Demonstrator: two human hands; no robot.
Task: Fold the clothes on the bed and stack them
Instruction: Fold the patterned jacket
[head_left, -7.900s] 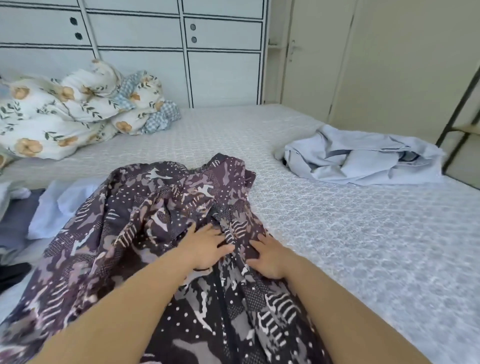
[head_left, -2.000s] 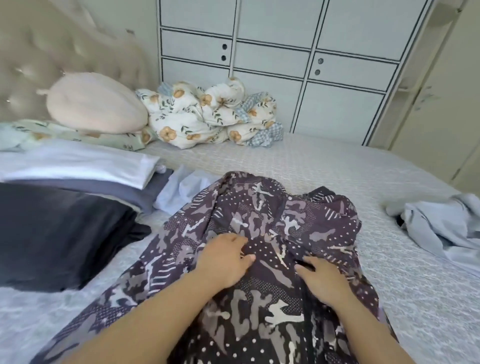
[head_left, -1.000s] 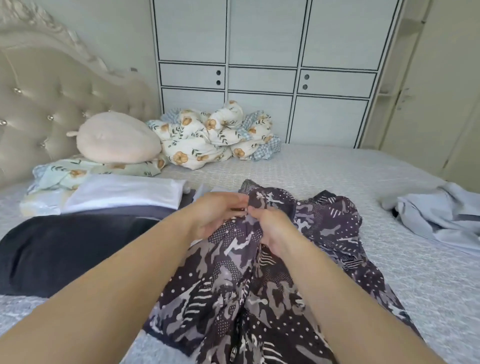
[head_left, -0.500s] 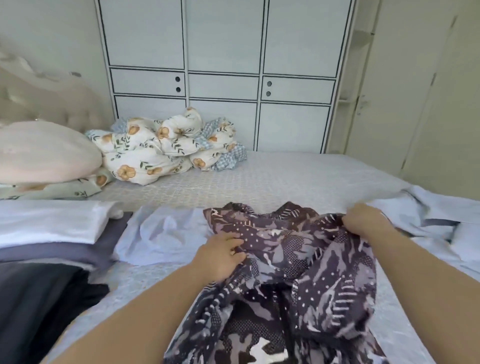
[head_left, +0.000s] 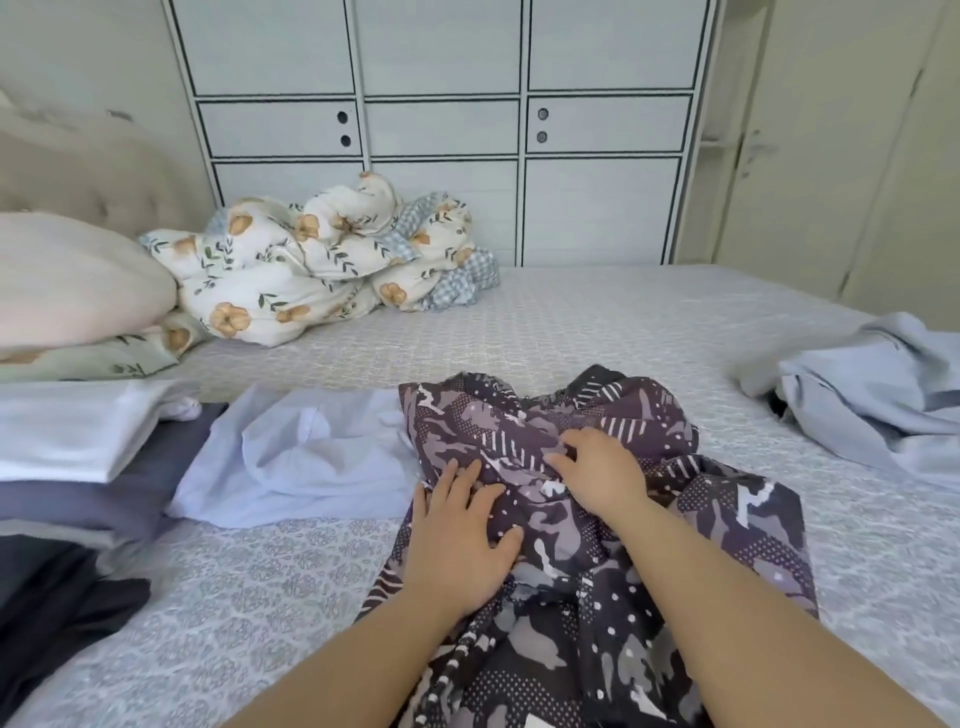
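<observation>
A dark purple-and-grey patterned garment (head_left: 597, 530) lies crumpled on the pale grey quilted bed (head_left: 571, 322), directly in front of the person. The left hand (head_left: 462, 540) presses flat on its near left part, fingers straight and spread, gripping nothing. The right hand (head_left: 602, 473) rests further up with fingers bent into the cloth — it seems to gather a fold, though a true pinch is not plain. The step looks like flattening before the first fold; next the bunched top edge needs spreading out. Just beside it on the left lies a rumpled white garment (head_left: 311, 457), then a stack of folded clothes (head_left: 67, 467); a loose pale blue shirt (head_left: 872, 405) waits well apart at right.
</observation>
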